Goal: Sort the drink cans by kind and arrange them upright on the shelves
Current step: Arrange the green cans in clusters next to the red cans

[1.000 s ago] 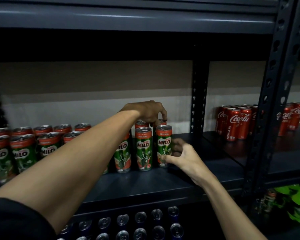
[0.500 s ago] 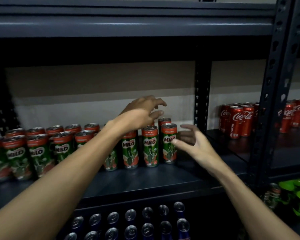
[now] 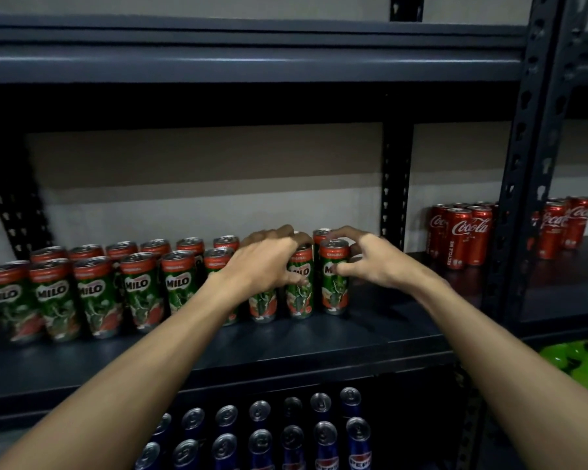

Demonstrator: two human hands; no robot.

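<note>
1. Milo cans (image 3: 140,286) stand upright in two rows along the middle shelf (image 3: 319,347), packed side by side so that one kind fills one stretch.
2. Our left grip (image 3: 267,262) arches over the second can (image 3: 299,298) from the row's right end. Its fingers are behind the top and its thumb is on the front, holding the can; we judge this braces the row.
3. Our right grip (image 3: 375,262) is narrow round the end can (image 3: 333,295), fingers over its rim and thumb on its label, likely to square it against its neighbour.
4. Coca-Cola cans (image 3: 462,235) stand well apart in the next bay, and blue cans (image 3: 323,432) sit on the shelf below, so kinds do not mix.
5. Most sorting looks done; a hard nudge could topple these slim cans.
</note>
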